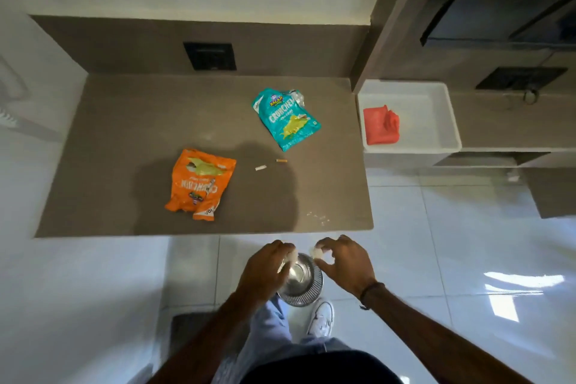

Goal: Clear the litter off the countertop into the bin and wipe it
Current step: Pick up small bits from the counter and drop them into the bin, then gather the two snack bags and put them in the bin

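A steel bin (301, 282) stands on the floor below the countertop's front edge. My left hand (268, 268) hovers over its left rim, fingers closed on white scraps. My right hand (344, 262) is over its right rim, pinching a white crumpled scrap (316, 252). On the brown countertop (124, 134) lie an orange snack packet (199, 184), a teal snack packet (285, 118), a white butt (260, 168), an orange-tipped butt (281, 161) and white crumbs (318, 217) near the front right corner.
A white tray (436, 115) to the right of the countertop holds a folded red cloth (381, 126). A black socket plate (209, 56) sits in the back wall. The floor is glossy white tile; my white shoe (322, 318) is beside the bin.
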Action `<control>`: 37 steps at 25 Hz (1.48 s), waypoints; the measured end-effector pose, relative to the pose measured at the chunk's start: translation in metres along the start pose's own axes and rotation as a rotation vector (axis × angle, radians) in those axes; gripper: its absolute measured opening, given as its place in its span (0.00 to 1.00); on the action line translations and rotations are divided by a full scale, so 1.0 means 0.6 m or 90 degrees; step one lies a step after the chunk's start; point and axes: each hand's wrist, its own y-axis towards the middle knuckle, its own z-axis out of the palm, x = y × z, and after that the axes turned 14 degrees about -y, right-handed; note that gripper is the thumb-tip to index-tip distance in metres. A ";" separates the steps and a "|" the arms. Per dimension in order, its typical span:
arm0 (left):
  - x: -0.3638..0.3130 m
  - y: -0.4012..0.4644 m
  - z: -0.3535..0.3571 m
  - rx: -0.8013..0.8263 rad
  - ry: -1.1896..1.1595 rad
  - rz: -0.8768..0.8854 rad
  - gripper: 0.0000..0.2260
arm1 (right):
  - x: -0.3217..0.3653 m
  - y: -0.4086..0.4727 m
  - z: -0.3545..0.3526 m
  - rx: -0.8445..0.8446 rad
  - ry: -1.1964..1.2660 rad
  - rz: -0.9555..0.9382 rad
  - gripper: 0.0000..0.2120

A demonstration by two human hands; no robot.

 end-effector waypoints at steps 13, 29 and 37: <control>0.003 -0.112 0.135 -0.118 0.037 -0.158 0.19 | -0.051 -0.080 0.110 0.056 -0.079 -0.091 0.27; 0.071 0.110 -0.311 -0.418 0.053 -0.289 0.24 | 0.102 0.307 -0.181 -0.216 0.151 0.071 0.26; 0.185 0.205 -0.395 -0.262 -0.296 -0.443 0.05 | 0.101 0.504 -0.187 -0.038 0.011 0.223 0.41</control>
